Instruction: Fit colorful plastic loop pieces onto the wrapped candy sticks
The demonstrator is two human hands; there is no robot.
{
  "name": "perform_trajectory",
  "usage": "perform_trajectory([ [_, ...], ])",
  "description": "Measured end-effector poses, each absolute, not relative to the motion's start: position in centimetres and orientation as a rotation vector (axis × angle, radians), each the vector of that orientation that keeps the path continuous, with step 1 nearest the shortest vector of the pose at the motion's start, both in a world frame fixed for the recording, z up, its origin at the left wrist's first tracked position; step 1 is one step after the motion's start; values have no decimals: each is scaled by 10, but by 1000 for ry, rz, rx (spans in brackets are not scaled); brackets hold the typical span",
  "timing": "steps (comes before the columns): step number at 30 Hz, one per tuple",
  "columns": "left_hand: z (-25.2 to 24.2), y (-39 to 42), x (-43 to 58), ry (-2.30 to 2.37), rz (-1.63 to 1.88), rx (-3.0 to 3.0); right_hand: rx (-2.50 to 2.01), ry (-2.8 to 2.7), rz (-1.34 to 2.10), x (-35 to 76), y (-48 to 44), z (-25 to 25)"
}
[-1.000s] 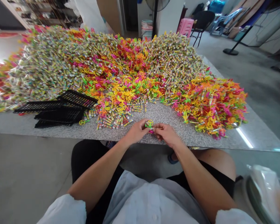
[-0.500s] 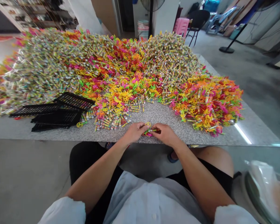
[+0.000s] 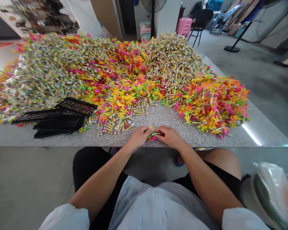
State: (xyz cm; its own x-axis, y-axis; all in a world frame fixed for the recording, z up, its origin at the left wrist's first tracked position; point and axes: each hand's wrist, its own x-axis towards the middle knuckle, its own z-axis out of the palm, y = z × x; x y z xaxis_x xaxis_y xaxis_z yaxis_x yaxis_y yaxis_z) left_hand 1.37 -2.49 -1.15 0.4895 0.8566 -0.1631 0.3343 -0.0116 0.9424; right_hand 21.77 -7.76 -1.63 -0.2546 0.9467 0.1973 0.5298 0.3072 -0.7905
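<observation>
Close to the table's front edge, my left hand pinches a yellow plastic piece with a round loop. Facing it, my right hand grips a small printed tube between thumb and fingers, its end pointing at the left hand. Beneath the fingertips lie a few pink and green plastic pieces, partly hidden by the hands. Whether the tube and the yellow piece touch is too small to tell. Loose printed tubes lie on the table left of my hands.
A long heap of printed tubes and bright loop pieces covers the back of the speckled stone table. Another heap of colourful pieces stands at right. Black plastic trays are stacked at left. A plastic bag sits low at right.
Both hands stay almost in place, fingertips close together over the same small pieces. The view has shifted slightly; nothing else visibly differs.
</observation>
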Motion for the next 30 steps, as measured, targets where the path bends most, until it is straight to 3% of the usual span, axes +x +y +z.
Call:
perform_trajectory([
  [15,-6,-28,19,1168,527,1687,-1397,-1916,639,209,-81,-18],
  [25,-11,-21,18,1007,597,1379,-1492,-1864,903,228,-74,5],
  [27,-12,-10,9,1027,650,1371,-1567,-1848,825,245,-74,19],
  [30,-7,9,-7,1049,809,1423,-1842,-1620,424,291,-70,51],
])
